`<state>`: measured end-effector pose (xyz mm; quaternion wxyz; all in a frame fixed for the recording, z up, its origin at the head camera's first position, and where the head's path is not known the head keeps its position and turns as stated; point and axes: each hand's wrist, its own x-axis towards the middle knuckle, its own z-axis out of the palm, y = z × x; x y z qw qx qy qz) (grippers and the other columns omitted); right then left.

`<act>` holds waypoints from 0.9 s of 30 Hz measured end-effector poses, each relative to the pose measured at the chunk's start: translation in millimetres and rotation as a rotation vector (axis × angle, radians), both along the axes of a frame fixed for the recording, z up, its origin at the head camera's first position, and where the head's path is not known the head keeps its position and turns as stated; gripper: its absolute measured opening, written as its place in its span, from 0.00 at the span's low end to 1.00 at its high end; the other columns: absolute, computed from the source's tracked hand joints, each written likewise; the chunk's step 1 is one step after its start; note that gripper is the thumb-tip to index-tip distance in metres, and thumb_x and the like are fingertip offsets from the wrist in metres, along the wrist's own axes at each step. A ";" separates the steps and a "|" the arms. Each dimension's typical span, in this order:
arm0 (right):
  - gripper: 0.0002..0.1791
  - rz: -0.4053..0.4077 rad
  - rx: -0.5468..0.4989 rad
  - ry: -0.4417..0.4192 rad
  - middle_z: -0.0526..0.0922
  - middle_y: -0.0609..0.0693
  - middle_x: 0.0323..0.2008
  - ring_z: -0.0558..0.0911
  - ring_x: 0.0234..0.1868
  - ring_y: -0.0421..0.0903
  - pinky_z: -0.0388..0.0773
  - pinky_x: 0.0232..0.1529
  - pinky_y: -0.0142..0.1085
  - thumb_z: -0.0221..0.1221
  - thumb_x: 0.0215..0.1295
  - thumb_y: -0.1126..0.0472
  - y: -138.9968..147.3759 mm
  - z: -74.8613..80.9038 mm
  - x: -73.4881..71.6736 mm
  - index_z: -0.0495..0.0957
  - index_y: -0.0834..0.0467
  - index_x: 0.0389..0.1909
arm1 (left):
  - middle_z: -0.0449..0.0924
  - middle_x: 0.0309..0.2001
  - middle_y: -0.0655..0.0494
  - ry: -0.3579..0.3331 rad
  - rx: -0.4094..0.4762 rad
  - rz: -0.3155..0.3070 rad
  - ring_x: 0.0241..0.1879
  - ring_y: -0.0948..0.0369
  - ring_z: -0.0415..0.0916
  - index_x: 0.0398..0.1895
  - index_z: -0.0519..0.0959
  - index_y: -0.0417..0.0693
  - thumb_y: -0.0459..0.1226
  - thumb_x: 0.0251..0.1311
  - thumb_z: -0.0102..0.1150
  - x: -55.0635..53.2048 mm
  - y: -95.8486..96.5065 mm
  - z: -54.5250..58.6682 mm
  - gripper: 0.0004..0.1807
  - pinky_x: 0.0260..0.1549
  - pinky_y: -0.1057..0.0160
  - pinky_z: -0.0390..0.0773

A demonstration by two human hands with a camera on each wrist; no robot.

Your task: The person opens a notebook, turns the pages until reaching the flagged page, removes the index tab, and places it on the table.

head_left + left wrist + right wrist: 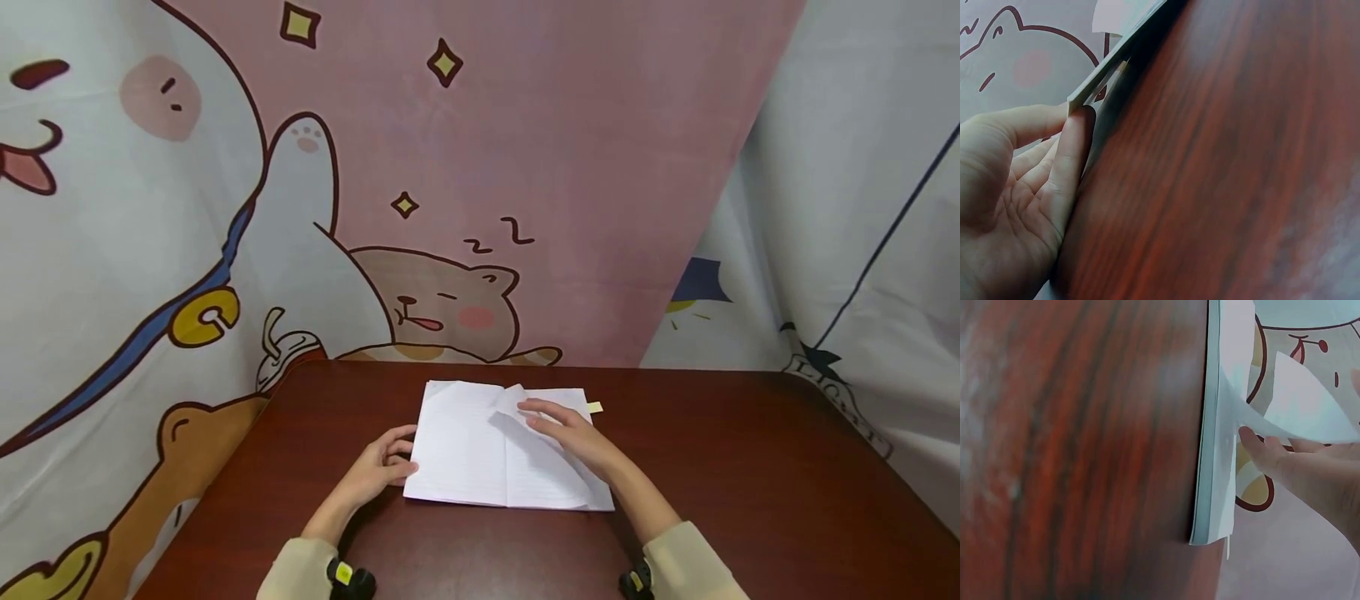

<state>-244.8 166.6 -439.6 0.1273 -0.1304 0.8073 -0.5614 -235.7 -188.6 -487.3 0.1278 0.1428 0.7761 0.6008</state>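
Observation:
An open notebook [461, 454] with white, faintly lined pages lies on the table. My left hand [378, 464] holds its left edge; in the left wrist view the thumb [1041, 122] is on one face and a finger [1072, 147] on the other. My right hand [577, 437] is over the right half, with a lifted page [517, 429] at its fingers. That page [1310, 406] curves up from the notebook in the right wrist view, with fingers [1266, 453] on one side and a bit of another finger at the frame edge on the other.
The dark reddish-brown table [750, 467] reaches back to a cartoon-printed cloth [600, 208]. A small yellow tab [596, 407] sticks out from the notebook's right edge. Black bands with devices [352, 577] sit at both wrists, next to cream sleeves [690, 562].

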 end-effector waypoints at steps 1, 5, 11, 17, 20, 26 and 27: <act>0.26 0.009 0.011 0.014 0.65 0.57 0.74 0.56 0.77 0.59 0.53 0.74 0.61 0.55 0.73 0.49 -0.4 -0.1 0.2 0.73 0.55 0.67 | 0.75 0.55 0.30 -0.001 0.000 0.002 0.39 0.62 0.81 0.73 0.58 0.34 0.31 0.65 0.62 0.0 -0.2 -0.3 0.36 0.36 0.65 0.83; 0.24 0.067 0.039 0.088 0.71 0.61 0.69 0.66 0.72 0.59 0.65 0.70 0.53 0.54 0.74 0.54 -0.9 -1.5 0.5 0.73 0.61 0.65 | 0.75 0.55 0.30 0.000 0.000 -0.002 0.39 0.63 0.81 0.73 0.58 0.33 0.31 0.65 0.62 0.3 0.1 -1.4 0.36 0.36 0.65 0.83; 0.21 0.129 0.069 0.132 0.77 0.65 0.61 0.75 0.62 0.54 0.75 0.54 0.32 0.52 0.75 0.58 -0.8 -5.3 -0.4 0.75 0.67 0.61 | 0.76 0.55 0.31 -0.002 0.002 -0.005 0.38 0.64 0.80 0.73 0.58 0.33 0.31 0.65 0.61 -0.7 -0.1 -1.4 0.36 0.36 0.65 0.83; 0.22 0.127 0.089 0.132 0.78 0.62 0.61 0.77 0.61 0.56 0.79 0.54 0.40 0.54 0.74 0.55 -4.5 -4.2 -1.6 0.76 0.64 0.61 | 0.76 0.54 0.30 -0.003 0.001 0.000 0.38 0.64 0.81 0.73 0.59 0.33 0.30 0.64 0.61 -1.9 -0.3 -1.3 0.36 0.35 0.66 0.83; 0.22 0.129 0.101 0.147 0.79 0.62 0.60 0.77 0.62 0.57 0.79 0.57 0.43 0.53 0.74 0.55 -9.2 -3.4 -3.0 0.76 0.64 0.60 | 0.76 0.55 0.30 0.000 0.003 0.000 0.38 0.65 0.81 0.73 0.59 0.33 0.30 0.64 0.61 -2.4 -0.2 -1.1 0.36 0.35 0.66 0.83; 0.22 0.156 0.136 0.160 0.80 0.60 0.59 0.75 0.64 0.57 0.73 0.62 0.47 0.51 0.75 0.54 -19.4 -4.5 -4.5 0.77 0.64 0.60 | 0.76 0.54 0.30 -0.002 0.002 0.010 0.38 0.64 0.81 0.72 0.60 0.34 0.30 0.64 0.61 -2.6 -0.4 -1.9 0.35 0.35 0.66 0.83; 0.21 0.156 0.139 0.155 0.80 0.60 0.60 0.75 0.64 0.56 0.71 0.63 0.48 0.51 0.75 0.54 -21.2 -5.0 -4.6 0.77 0.63 0.60 | 0.76 0.54 0.31 -0.002 0.001 0.013 0.38 0.64 0.81 0.72 0.60 0.34 0.30 0.64 0.61 -2.5 -0.8 -2.1 0.35 0.35 0.66 0.83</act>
